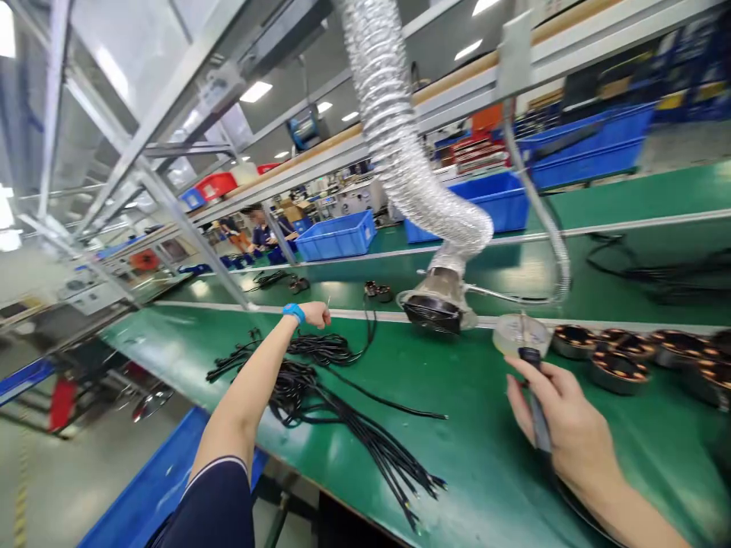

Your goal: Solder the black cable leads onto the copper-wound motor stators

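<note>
My right hand [571, 418] is wrapped round the handle of a soldering iron [531, 365]. The iron's tip points up and away, over or in a shallow translucent dish [507, 335]; contact cannot be made out. Far forward on the left, my left hand [316, 314] is closed above the bench, a blue band on its wrist. Something thin and pale seems to stick up from its fingers, too small to name. Bundles of black cables [343, 407] lie below my left arm, their stripped ends toward me. Round motor stators with copper windings [620, 369] stand right of the dish.
A silver flexible duct [394, 122] hangs down to a black-mouthed fume hood [434, 304] over the green bench [468, 457]. Beyond is a green conveyor [485, 266] with small dark parts [380, 291]. Blue bins [336, 236] stand behind it. A person [260, 228] sits far back.
</note>
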The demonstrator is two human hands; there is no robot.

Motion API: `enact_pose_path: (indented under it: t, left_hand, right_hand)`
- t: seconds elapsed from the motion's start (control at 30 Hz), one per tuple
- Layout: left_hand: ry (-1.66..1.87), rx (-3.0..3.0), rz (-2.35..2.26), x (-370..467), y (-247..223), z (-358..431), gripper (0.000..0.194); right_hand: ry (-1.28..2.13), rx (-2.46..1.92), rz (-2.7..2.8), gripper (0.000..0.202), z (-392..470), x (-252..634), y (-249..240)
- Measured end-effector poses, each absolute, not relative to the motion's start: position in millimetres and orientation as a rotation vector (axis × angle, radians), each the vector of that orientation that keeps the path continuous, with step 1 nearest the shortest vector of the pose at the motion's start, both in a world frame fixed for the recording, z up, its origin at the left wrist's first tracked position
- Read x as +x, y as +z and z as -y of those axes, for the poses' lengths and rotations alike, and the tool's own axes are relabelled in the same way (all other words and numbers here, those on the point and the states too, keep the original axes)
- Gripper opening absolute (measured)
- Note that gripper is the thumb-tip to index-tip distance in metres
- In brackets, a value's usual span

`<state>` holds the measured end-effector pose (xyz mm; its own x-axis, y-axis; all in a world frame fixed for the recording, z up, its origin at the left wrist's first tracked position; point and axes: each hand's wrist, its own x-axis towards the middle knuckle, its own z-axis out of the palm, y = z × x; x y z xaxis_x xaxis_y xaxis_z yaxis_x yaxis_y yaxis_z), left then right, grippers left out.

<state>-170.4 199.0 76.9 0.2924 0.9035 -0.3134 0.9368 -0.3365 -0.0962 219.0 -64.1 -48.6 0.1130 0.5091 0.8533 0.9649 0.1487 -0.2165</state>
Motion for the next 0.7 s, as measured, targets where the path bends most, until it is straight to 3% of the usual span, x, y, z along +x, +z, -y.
enact_pose_path:
  t: [0.17,0.4,0.7]
  left_hand:
    - [-0.627,2.484,-1.66,-211,51,-168,0.06]
    - [-0.769,2.626,-1.525,-219,40,-163,0.077]
    - [-0.794,2.832,-1.566,-215,64,-161,0.055]
  right_hand:
    - [-0.654,-1.462,1.557,0.031,64,211,-43]
    - [-0.605,-1.544,1.541,0.037,63,214,-47]
    - [-0.515,-1.583,1.52,0.053,62,219,-55]
